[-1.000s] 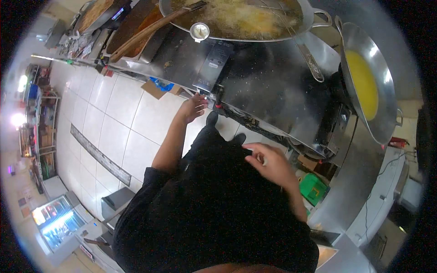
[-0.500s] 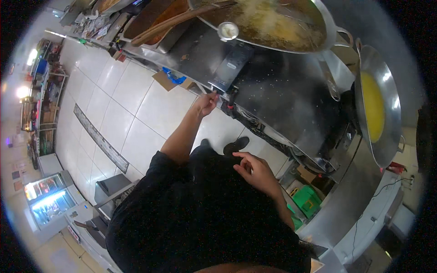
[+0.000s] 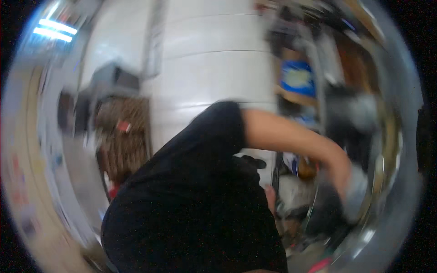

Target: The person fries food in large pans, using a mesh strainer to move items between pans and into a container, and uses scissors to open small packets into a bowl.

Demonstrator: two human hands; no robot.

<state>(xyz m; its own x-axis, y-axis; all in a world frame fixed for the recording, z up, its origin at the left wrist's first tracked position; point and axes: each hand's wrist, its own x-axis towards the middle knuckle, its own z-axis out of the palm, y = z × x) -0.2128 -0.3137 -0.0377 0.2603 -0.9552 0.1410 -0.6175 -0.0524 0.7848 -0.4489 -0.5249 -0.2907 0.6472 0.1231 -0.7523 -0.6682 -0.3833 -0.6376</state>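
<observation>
Motion smears the head view. My left forearm reaches across to the right, over the dark counter (image 3: 325, 204). Its hand (image 3: 342, 182) points down toward the near side, and its fingers are too blurred to read. A pale grey, shiny shape (image 3: 357, 193) lies right beside that hand; whether I hold it or it only stands there cannot be made out. Of my right hand (image 3: 271, 198) just a sliver of skin shows past my dark shirt, low beside the counter. Its fingers are hidden.
A curved metal rim (image 3: 398, 145) runs along the far right. Blue packaging (image 3: 298, 77) lies by brown cardboard near the counter's edge. White floor tiles (image 3: 214, 68) stretch ahead. On the left are a brown ridged surface (image 3: 123, 145) and a grey box (image 3: 107, 77).
The view has swung round, so the counter now lies along my right. My left hand has left the counter's front edge and reached over to the right. My right hand is mostly hidden now.
</observation>
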